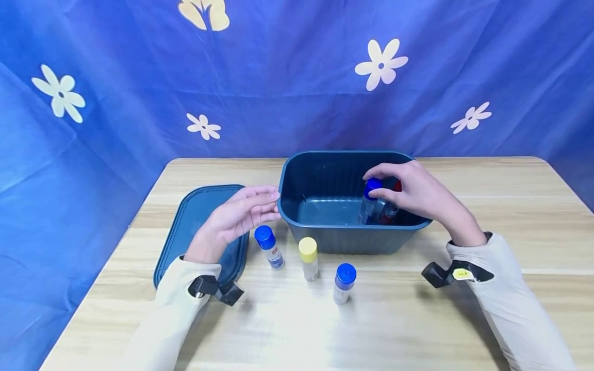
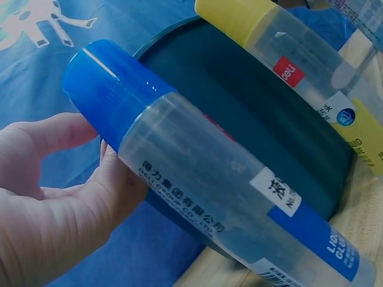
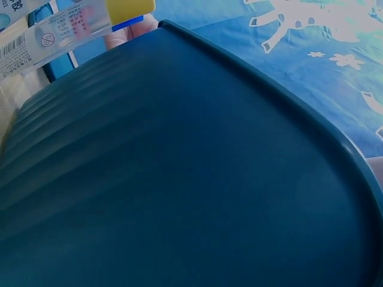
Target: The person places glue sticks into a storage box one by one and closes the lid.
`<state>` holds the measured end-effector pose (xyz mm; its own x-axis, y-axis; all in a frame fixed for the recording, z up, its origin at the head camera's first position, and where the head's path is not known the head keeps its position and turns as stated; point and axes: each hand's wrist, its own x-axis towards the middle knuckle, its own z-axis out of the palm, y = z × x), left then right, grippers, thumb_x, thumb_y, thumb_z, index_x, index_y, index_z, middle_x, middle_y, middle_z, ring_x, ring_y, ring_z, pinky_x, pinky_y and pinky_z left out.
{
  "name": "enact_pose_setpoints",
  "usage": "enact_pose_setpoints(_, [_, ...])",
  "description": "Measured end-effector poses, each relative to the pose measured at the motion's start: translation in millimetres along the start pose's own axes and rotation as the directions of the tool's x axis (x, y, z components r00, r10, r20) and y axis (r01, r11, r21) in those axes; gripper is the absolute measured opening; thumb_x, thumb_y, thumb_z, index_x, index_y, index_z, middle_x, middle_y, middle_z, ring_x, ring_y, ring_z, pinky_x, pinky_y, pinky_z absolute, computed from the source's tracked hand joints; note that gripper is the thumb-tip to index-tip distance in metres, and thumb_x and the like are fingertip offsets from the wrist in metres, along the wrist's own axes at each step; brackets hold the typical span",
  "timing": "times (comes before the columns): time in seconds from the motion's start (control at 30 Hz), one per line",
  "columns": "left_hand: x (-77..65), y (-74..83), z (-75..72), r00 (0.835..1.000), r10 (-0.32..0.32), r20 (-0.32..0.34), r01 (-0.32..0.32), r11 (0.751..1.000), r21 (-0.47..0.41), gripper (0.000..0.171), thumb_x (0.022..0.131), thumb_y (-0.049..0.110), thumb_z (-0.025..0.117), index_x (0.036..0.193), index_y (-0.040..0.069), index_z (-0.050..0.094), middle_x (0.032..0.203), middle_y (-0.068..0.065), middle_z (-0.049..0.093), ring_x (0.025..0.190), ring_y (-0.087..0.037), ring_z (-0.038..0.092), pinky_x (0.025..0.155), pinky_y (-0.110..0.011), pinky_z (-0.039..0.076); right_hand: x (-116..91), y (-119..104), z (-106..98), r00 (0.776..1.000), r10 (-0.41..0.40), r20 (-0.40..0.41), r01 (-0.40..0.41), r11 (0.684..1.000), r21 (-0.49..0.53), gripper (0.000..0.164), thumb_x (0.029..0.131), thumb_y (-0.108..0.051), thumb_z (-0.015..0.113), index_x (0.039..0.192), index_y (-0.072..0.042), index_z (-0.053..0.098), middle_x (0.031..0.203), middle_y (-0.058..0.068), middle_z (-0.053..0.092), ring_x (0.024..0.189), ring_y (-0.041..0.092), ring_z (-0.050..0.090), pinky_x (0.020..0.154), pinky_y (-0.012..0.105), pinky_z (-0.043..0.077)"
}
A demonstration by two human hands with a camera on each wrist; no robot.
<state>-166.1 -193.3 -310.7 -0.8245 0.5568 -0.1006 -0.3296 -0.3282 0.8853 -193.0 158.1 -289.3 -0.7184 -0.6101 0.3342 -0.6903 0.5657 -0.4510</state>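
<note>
Inside the dark teal bin (image 1: pixel 325 239), my right hand (image 1: pixel 408 188) grips a blue-capped glue bottle (image 1: pixel 368 206) by its cap, thumb on the near side. A red-capped glue bottle (image 1: pixel 389 210) leans beside it, partly hidden under that hand. My left hand (image 1: pixel 243 211) touches the bin's left end, thumb tip at the rim and fingers loosely bent against the outer wall. Close to it on the table stands another blue-capped liquid glue bottle (image 2: pixel 197 167). The right wrist view is mostly filled by the bin's outer wall (image 3: pixel 179 155), which hides the right hand's fingers.
A yellow-capped glue bottle (image 1: pixel 309 260) and a third blue-capped one (image 1: pixel 344 283) stand in front of the bin. The bin's flat teal lid (image 1: pixel 190 226) lies at the left, partly under my left forearm. A blue flowered cloth (image 1: pixel 297 77) hangs behind the wooden table (image 1: pixel 394 319).
</note>
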Motion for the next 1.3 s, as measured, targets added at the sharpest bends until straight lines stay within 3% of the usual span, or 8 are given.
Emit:
enact_pose_setpoints(0.17, [0.0,0.3,0.1,1.0,0.005,-0.008,-0.005,1.0,0.013,0.018,0.099,-0.003,0.045,0.104,0.0,0.062,0.09,-0.008,0.068,0.082,-0.016,0.067,0.083,-0.029,0.057,0.2,0.1,-0.9,1.0,-0.005,0.014,0.005,1.0,-0.005,0.026,0.089,-0.012,0.071,0.113,-0.005,0.067,0.105,0.007,0.071,0.061,0.013,0.049,0.062,0.032,0.046])
enact_pose_setpoints(0.53, [0.8,3.6,3.4,1.0,0.017,0.009,-0.017,1.0,0.026,0.018,0.099,-0.002,0.047,0.102,0.002,0.064,0.091,-0.008,0.067,0.083,-0.016,0.066,0.086,-0.03,0.056,-3.4,-0.9,-8.8,1.0,-0.014,0.018,0.015,0.999,-0.042,0.025,0.089,-0.012,0.071,0.113,-0.007,0.067,0.1,0.004,0.071,0.046,0.009,0.033,0.05,0.027,0.034])
enact_pose_setpoints(0.83, [0.5,0.9,2.6,1.0,0.017,-0.016,-0.017,0.999,0.048,0.021,0.1,-0.002,0.045,0.101,0.003,0.065,0.09,-0.006,0.067,0.082,-0.015,0.066,0.084,-0.028,0.057,-6.5,-1.3,-9.8,0.999,0.001,0.042,0.001,0.999,-0.042,0.025,0.089,-0.013,0.071,0.113,-0.01,0.068,0.092,-0.002,0.069,0.048,0.011,0.038,0.048,0.026,0.034])
enact_pose_setpoints(1.0, [1.3,-0.5,1.2,1.0,0.019,-0.01,-0.019,0.999,0.039,0.021,0.1,-0.002,0.044,0.101,0.002,0.064,0.089,-0.006,0.067,0.082,-0.015,0.066,0.082,-0.028,0.057,-7.4,-2.9,-11.7,0.996,0.045,0.075,-0.042,0.998,-0.036,0.025,0.09,-0.013,0.07,0.115,-0.009,0.067,0.096,0.001,0.07,0.056,0.012,0.046,0.054,0.028,0.04])
enact_pose_setpoints(1.17, [2.4,-0.2,0.9,1.0,0.013,-0.009,-0.013,0.999,0.042,0.02,0.1,-0.001,0.045,0.1,0.003,0.065,0.087,-0.007,0.066,0.081,-0.015,0.066,0.083,-0.028,0.057,-9.3,-5.3,-13.3,0.992,0.103,0.079,-0.1,0.994,-0.038,0.029,0.089,-0.016,0.071,0.117,-0.011,0.066,0.106,0.004,0.069,0.085,0.02,0.057,0.076,0.039,0.041])
enact_pose_setpoints(1.3, [2.5,-0.1,1.5,1.0,0.01,-0.01,-0.009,0.999,0.035,0.019,0.1,-0.002,0.045,0.101,0.002,0.064,0.088,-0.007,0.066,0.081,-0.015,0.066,0.083,-0.028,0.057,-9.7,-5.3,-13.2,0.993,0.105,0.063,-0.103,0.994,-0.028,0.03,0.089,-0.016,0.071,0.118,-0.011,0.066,0.111,0.005,0.067,0.095,0.022,0.058,0.081,0.041,0.043])
